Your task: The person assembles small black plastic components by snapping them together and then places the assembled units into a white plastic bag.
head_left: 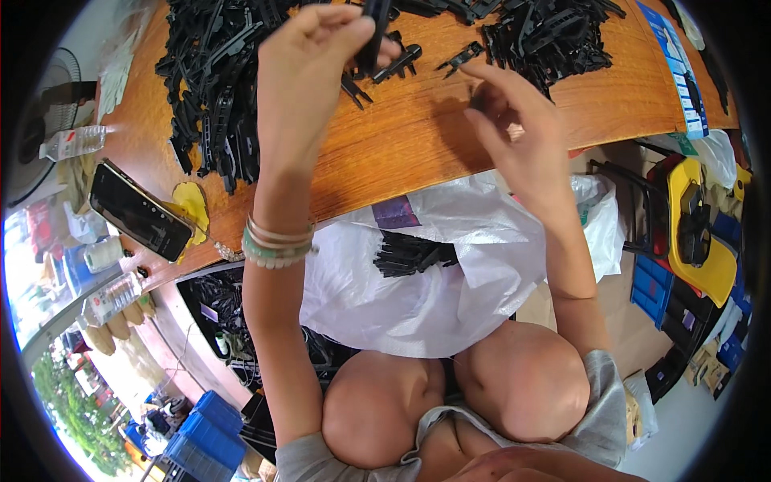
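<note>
My left hand (315,60) is closed on a long black plastic part (373,36), held up over the wooden table. Below that part, a few loose black pieces (397,64) rest on the tabletop. My right hand (526,128) hovers over the table's near side, thumb and index finger apart and the other fingers curled. Its index fingertip is close to a small black clip-like piece (462,58); whether they touch I cannot tell. A dark patch between thumb and fingers is too unclear to name.
Heaps of black plastic parts lie at left (217,88) and right (550,36) on the table (361,161). A phone (138,210) sits at the left edge. Before my knees, a white woven sack (353,289) holds black parts (414,255). A yellow chair (699,269) stands right.
</note>
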Demonstrator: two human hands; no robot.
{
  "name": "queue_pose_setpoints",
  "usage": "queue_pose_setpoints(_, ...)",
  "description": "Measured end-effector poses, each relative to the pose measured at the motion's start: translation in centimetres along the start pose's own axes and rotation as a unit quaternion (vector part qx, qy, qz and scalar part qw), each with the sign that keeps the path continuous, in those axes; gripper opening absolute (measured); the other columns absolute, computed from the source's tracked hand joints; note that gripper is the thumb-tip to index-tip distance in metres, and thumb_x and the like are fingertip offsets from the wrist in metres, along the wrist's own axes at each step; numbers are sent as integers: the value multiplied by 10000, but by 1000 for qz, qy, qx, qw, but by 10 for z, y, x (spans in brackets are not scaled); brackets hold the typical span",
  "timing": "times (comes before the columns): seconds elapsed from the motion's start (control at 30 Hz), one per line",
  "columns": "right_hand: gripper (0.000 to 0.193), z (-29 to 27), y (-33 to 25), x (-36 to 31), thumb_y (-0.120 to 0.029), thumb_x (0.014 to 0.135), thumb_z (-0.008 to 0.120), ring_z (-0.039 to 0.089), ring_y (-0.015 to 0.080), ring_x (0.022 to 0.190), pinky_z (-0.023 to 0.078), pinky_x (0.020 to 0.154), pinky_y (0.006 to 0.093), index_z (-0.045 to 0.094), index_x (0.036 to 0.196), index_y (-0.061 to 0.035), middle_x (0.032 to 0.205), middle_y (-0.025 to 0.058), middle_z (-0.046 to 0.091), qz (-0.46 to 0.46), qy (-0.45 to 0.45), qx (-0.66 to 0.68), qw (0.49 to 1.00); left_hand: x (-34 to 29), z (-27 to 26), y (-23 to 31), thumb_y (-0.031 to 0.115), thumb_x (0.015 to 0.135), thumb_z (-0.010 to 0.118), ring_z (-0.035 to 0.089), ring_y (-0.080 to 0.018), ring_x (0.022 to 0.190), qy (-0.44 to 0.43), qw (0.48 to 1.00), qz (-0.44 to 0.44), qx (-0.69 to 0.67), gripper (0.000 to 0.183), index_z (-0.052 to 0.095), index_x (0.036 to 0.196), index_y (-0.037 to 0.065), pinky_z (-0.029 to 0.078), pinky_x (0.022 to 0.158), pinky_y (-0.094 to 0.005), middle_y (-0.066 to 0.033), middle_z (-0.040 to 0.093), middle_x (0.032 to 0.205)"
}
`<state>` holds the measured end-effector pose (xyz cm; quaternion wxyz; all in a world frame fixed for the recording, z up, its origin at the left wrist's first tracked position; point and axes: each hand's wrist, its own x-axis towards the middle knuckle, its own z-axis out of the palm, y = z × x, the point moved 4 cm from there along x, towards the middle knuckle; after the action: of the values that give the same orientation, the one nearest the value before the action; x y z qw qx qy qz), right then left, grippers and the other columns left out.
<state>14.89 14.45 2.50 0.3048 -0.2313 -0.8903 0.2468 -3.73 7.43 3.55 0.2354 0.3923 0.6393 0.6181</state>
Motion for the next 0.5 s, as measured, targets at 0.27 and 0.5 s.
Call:
queue_pose_setpoints(0.27, 149, 4, 5, -6, 33, 821, 636, 657, 162, 777, 526, 689, 225, 648, 963, 75, 976, 121, 628, 143, -121, 559, 808, -57, 16, -1, 88, 901, 574, 632, -157, 684, -125, 977, -149, -92, 314, 546, 1127, -128, 506, 621, -247, -129, 660, 849)
queue_pose_setpoints(0.5, 169, 2, -1, -13, 82, 744, 674, 621, 125, 733, 487, 613, 207, 681, 909, 45, 941, 115, 627, 49, -33, 417, 907, -72, 29, 10, 63, 882, 592, 657, -161, 768, -175, 964, -155, -127, 252, 584, 1086, -85, 538, 672, -271, -139, 673, 867)
